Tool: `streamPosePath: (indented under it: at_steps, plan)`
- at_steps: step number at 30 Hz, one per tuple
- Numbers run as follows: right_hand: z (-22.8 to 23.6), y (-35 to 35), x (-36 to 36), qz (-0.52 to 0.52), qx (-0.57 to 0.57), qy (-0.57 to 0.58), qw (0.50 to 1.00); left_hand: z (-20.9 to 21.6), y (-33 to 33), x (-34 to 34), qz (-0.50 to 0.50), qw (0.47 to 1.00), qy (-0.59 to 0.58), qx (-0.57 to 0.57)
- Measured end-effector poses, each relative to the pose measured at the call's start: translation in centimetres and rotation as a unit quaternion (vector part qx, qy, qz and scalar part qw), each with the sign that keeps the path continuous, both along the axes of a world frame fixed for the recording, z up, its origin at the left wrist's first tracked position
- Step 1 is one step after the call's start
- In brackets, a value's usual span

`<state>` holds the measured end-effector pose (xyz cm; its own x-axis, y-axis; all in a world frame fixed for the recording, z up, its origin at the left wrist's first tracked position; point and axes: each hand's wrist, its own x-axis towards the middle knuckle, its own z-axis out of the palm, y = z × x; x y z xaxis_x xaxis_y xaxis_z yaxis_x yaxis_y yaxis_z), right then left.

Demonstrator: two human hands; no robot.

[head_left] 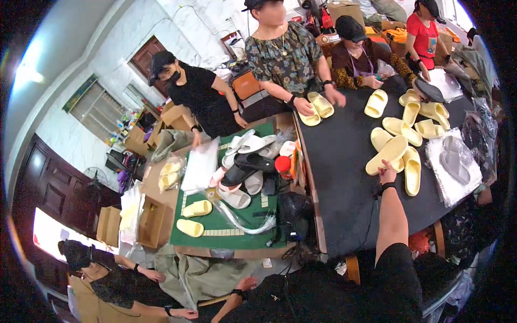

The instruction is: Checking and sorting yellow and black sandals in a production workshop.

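At the right, my right hand (386, 171) reaches over the black table and grips the near edge of a pale yellow slide slipper (389, 153), which is tilted across other slippers. Right beside it another yellow slipper (412, 171) lies on the table, with a yellow slipper (403, 129) farther back. My left hand (246, 283) hangs low near the bottom, off the table, with nothing visible in it and its fingers loosely extended. Nearest to it is a grey-green cloth (210, 277).
Across the black table (344, 177), a person in a flowered top holds a pair of yellow slippers (316, 107). Clear plastic bags (452, 167) lie at the right. A green mat (242, 215) bears mixed slippers, a red-lidded jar (284, 166) and a bag stack (200, 168). Other people stand around.
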<state>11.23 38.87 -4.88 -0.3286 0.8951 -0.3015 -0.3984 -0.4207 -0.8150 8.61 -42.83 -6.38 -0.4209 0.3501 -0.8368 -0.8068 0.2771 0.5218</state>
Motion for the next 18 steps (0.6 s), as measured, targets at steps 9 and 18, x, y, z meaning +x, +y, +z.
streamPosePath:
  at_steps: [9,18]
  plan:
    - [10.5,-13.2,7.1,0.078,0.321,-0.384,0.862,-0.8,3.9,-3.0,-0.233,0.879,0.385,-0.157]
    - [8.7,-21.6,19.8,0.303,0.599,-0.447,0.591,10.7,24.3,-9.4,-0.274,0.839,0.468,0.045]
